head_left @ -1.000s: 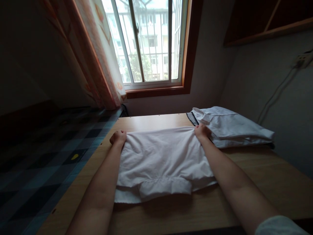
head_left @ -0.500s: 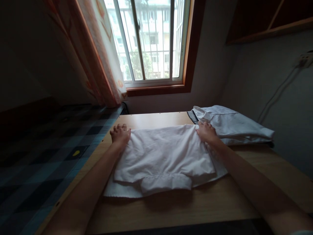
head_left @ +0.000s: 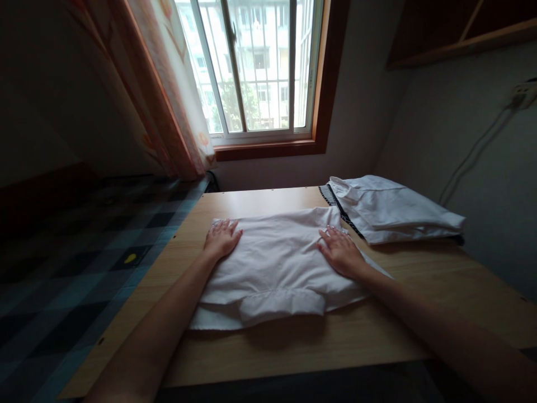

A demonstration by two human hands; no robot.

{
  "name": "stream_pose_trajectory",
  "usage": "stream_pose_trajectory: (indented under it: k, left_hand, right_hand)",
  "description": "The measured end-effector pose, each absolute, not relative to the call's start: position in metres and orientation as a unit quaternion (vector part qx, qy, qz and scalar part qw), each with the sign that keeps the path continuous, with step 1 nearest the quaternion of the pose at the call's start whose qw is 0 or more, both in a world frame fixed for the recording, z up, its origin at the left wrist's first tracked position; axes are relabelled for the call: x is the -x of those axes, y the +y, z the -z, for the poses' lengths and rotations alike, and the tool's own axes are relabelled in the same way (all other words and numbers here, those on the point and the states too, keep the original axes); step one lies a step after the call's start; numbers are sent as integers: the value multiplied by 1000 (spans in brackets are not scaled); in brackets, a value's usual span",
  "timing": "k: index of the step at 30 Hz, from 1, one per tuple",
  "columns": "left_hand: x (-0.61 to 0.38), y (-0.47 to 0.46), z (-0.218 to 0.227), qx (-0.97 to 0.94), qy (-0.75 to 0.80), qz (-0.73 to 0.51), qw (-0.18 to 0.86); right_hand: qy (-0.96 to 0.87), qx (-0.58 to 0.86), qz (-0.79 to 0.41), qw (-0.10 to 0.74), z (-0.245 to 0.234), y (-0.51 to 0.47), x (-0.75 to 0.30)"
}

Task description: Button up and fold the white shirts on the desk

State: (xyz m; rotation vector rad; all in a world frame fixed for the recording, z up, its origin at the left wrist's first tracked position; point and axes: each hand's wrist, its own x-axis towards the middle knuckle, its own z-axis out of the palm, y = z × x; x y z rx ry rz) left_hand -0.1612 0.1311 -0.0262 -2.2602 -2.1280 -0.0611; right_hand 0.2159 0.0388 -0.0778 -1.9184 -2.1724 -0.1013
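A white shirt point(head_left: 272, 252) lies folded on the wooden table point(head_left: 251, 352), its collar point(head_left: 283, 305) towards me and some wrinkles across its middle. On the shirt's left side, close to the far corner, my left hand point(head_left: 222, 238) rests flat with its fingers spread. My right hand point(head_left: 340, 251) lies open on the right side, palm down on the cloth. Neither hand grips the fabric. Part of the shirt's right edge is hidden under my right hand and forearm.
Folded white clothing point(head_left: 390, 210) is stacked at the table's far right, with dark, striped cloth point(head_left: 335, 201) showing at its left edge. Left of the table is a bed with a checked cover point(head_left: 84, 268). A window point(head_left: 255, 73) and a curtain point(head_left: 168, 112) are beyond.
Both hands have left the shirt's far corners and moved inward onto the cloth, fingers now spread flat. The right hand has also come nearer to me.
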Motion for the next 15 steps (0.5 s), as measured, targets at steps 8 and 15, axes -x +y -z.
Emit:
stream_pose_trajectory:
  k: [8, 15]
  left_hand:
    - [118, 81, 17, 789, -601, 92, 90]
    - [108, 23, 36, 843, -536, 50, -8]
  right_hand:
    - [-782, 598, 92, 148, 64, 15, -192]
    - [-847, 514, 0, 138, 63, -7, -163]
